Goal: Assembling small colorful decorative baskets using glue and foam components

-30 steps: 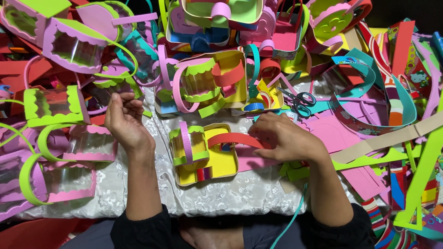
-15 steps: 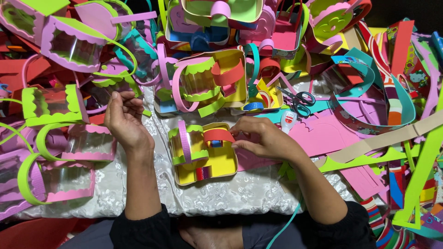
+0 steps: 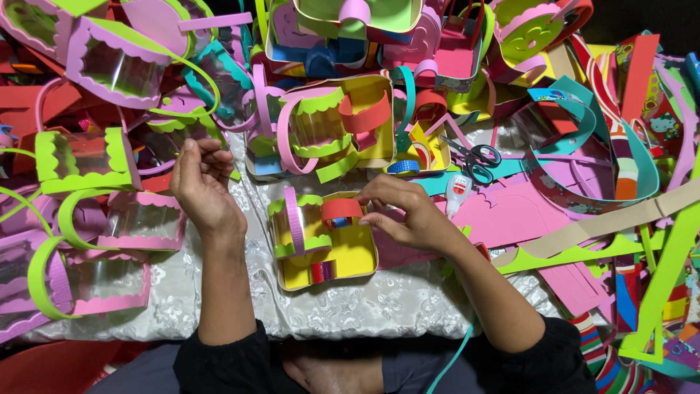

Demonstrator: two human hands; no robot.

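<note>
In the head view, your right hand rests on the small yellow foam basket that lies on the white embossed cloth, just in front of your body. The fingertips of this hand pinch the red foam strip at the upper edge of the basket, so the hand grasps the strip and presses it against the yellow wall. The basket lies on its side with the open part facing up to you. On its left part there is a purple handle and green scalloped trim.

Your left hand is lifted a little to the left of the basket and does not touch it. The fingers are curled loosely toward the palm; I cannot tell if they hold something small between them. This hand is just beside a green and clear basket and above a pink and clear basket.

Behind the yellow basket stands a second basket, bigger, with yellow wall and red strip. To the right of your right hand a small white glue bottle with a red label lies on the pink foam sheet, and the scissors with blue-green handles lie just behind it. Many coloured foam strips and finished baskets are piled all around the cloth.
</note>
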